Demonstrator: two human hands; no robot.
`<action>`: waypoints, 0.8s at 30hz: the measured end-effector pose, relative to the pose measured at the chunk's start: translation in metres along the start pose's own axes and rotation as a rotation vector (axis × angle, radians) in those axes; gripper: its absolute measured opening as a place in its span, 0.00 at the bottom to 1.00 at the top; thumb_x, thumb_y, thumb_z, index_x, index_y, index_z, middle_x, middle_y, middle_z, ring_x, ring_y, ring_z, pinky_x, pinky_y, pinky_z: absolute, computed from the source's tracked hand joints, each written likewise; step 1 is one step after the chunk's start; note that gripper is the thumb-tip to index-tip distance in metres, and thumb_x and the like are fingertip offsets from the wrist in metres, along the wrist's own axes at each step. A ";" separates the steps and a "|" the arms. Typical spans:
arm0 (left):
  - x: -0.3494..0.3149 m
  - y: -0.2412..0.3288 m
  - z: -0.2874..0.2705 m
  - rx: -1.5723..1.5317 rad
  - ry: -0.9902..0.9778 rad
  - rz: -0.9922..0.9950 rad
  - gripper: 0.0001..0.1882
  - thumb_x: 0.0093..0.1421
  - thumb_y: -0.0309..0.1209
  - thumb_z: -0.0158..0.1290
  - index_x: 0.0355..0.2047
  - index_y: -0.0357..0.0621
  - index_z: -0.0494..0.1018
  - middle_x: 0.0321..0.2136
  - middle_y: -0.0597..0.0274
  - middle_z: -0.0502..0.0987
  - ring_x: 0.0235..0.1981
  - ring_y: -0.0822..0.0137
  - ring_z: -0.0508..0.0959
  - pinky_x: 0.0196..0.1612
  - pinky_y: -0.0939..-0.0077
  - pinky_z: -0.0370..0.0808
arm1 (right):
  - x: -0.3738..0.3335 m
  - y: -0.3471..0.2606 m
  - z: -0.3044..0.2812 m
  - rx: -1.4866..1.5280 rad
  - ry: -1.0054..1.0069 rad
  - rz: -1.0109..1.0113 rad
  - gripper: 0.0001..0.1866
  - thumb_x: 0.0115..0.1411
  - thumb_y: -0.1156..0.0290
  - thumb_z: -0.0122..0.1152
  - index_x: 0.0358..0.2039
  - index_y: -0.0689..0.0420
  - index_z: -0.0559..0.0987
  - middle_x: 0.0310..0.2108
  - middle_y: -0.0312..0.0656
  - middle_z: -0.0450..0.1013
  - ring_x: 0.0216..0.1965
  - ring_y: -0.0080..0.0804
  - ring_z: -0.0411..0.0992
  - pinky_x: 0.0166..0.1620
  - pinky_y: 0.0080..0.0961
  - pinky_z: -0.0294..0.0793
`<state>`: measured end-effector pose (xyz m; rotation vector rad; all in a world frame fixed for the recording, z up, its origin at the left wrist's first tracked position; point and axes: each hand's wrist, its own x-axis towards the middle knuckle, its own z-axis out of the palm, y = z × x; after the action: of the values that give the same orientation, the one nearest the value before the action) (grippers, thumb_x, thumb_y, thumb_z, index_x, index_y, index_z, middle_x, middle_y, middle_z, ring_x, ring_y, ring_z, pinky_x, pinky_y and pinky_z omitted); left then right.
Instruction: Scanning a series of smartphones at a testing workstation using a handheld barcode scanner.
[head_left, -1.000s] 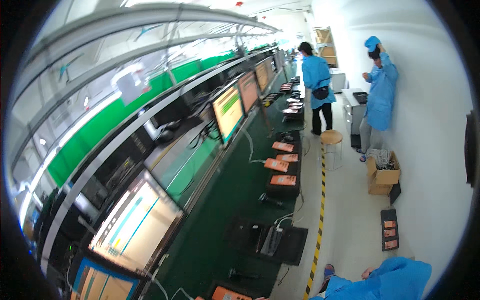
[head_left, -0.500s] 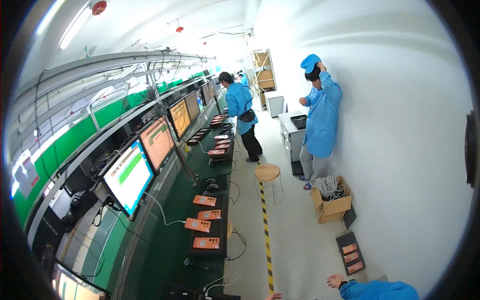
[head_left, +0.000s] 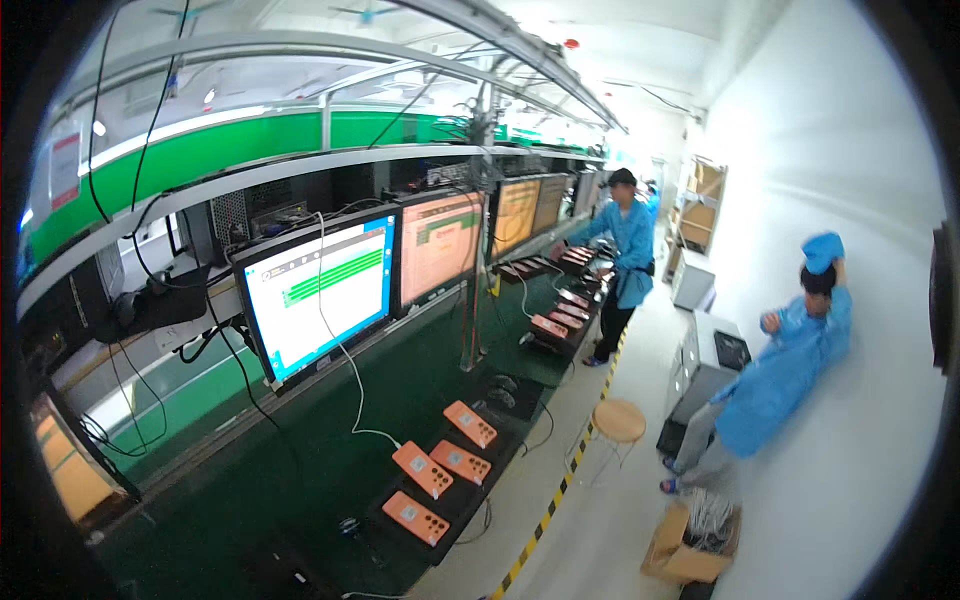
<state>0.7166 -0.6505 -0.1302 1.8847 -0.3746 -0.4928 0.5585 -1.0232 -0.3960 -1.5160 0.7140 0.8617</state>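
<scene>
Neither of my hands shows in the head view now. Several orange phones (head_left: 416,517) lie back side up on dark trays along the green-topped bench (head_left: 240,470). A white cable (head_left: 357,400) hangs across the lit monitor (head_left: 345,330) and runs down to one phone (head_left: 423,469). Past these phones, a dark mouse (head_left: 512,384) rests on a black pad. A small black object (head_left: 348,525) with a cord sits left of the nearest phone.
A round wooden stool (head_left: 618,421) stands by the yellow-black floor tape (head_left: 545,525). An open carton of cables (head_left: 668,540) is on the floor. One person (head_left: 630,245) in blue works at the far bench; another (head_left: 780,370) stands by the wall, an arm raised to a blue cap.
My view has swung left and tilted, so the bench and monitors now sit more centrally. My hand and blue sleeve at the bottom right, and the floor tray of phones, have left the picture.
</scene>
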 end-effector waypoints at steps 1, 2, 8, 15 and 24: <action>0.026 -0.001 -0.008 -0.027 0.037 -0.011 0.18 0.57 0.38 0.55 0.43 0.39 0.73 0.33 0.49 0.79 0.33 0.53 0.80 0.38 0.62 0.76 | 0.011 -0.025 -0.024 0.036 -0.020 0.008 0.16 0.63 0.60 0.50 0.47 0.54 0.74 0.39 0.44 0.75 0.34 0.39 0.75 0.29 0.37 0.75; 0.043 -0.003 -0.014 -0.046 0.057 -0.028 0.18 0.57 0.38 0.55 0.43 0.39 0.73 0.31 0.49 0.79 0.33 0.53 0.80 0.38 0.62 0.76 | 0.018 -0.045 -0.043 0.088 -0.036 0.004 0.16 0.63 0.60 0.50 0.46 0.55 0.74 0.38 0.44 0.75 0.34 0.39 0.75 0.29 0.38 0.75; 0.150 0.075 -0.094 -0.062 0.239 0.053 0.17 0.56 0.37 0.55 0.43 0.40 0.73 0.32 0.47 0.79 0.33 0.52 0.79 0.36 0.62 0.76 | 0.054 -0.228 -0.116 0.280 0.223 -0.097 0.14 0.63 0.62 0.53 0.45 0.56 0.74 0.35 0.44 0.74 0.31 0.37 0.75 0.28 0.35 0.75; 0.229 0.066 -0.124 -0.030 0.426 -0.003 0.18 0.57 0.38 0.55 0.45 0.41 0.73 0.34 0.48 0.79 0.33 0.51 0.79 0.36 0.62 0.76 | 0.159 -0.344 -0.149 0.016 0.037 0.001 0.20 0.62 0.59 0.54 0.52 0.55 0.70 0.39 0.45 0.74 0.33 0.37 0.74 0.30 0.33 0.76; 0.275 0.019 -0.120 -0.073 0.719 -0.333 0.19 0.56 0.40 0.56 0.44 0.41 0.73 0.34 0.48 0.80 0.34 0.52 0.80 0.38 0.61 0.76 | 0.341 -0.483 -0.196 -0.345 -0.242 -0.075 0.22 0.63 0.56 0.52 0.53 0.53 0.69 0.40 0.42 0.74 0.35 0.35 0.74 0.34 0.33 0.76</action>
<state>1.0142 -0.6923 -0.1185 1.9192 0.4308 -0.0175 1.1688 -1.1469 -0.4163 -1.6912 0.3406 1.1300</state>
